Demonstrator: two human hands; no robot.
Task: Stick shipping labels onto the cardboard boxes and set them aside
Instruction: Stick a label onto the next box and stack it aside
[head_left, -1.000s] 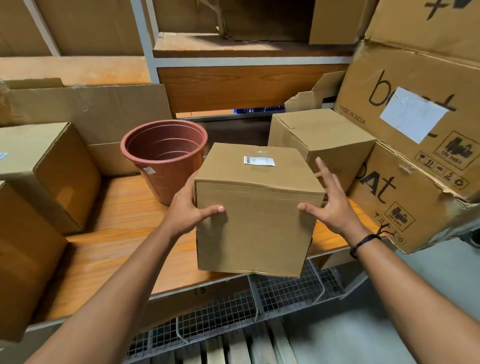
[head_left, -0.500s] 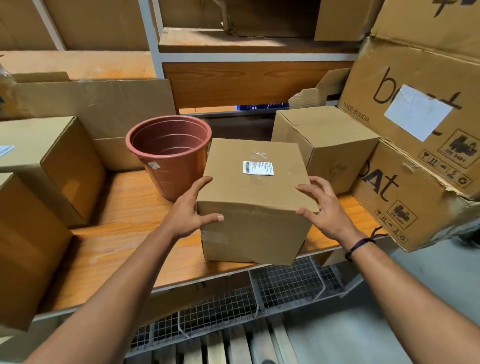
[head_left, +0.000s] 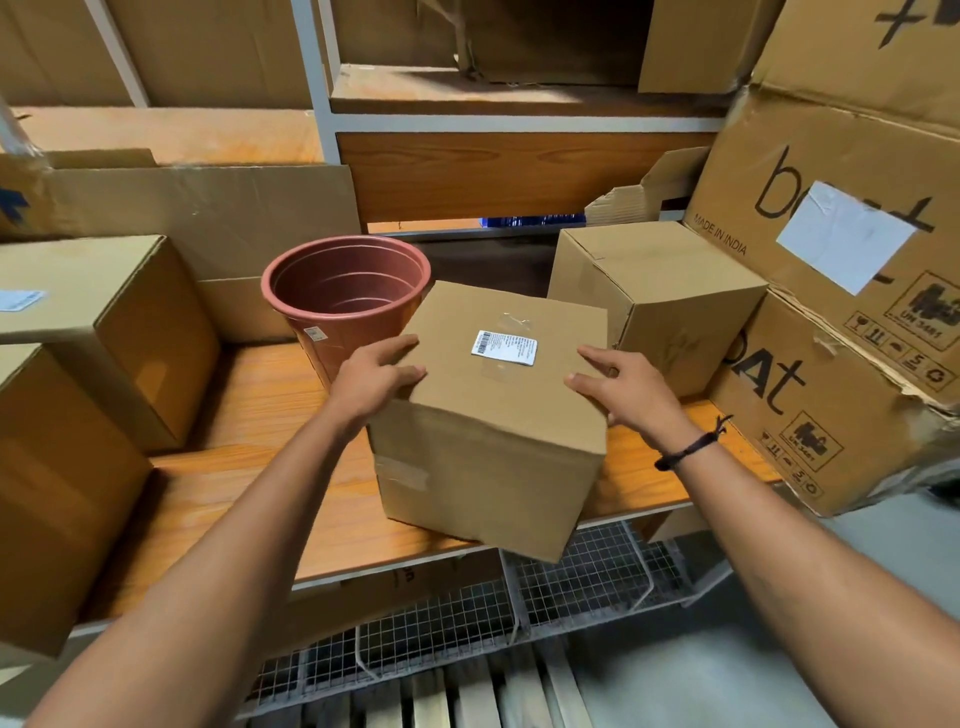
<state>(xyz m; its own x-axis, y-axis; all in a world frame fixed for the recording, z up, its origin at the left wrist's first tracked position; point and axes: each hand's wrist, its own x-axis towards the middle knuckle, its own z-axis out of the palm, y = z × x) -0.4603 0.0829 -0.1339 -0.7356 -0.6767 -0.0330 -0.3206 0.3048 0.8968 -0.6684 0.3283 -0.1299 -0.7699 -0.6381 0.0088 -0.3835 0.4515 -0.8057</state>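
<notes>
Warm, fairly bright light came from overhead. The wooden shelf (head_left: 249, 415) glowed orange, with soft shadows beside the side boxes (head_left: 104, 322) at 9 o'clock and a dark recess (head_left: 545, 36) at 12 o'clock. Wide-angle distortion bowed the outer edges. The label (head_left: 504, 348) print looked soft and unreadable.

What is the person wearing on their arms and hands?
Both forearms are bare, no sleeves in view. The left hand and right hand wear no gloves or visible rings. The right wrist carries a thin black cord bracelet with short loose ends; the left wrist is bare.
</notes>
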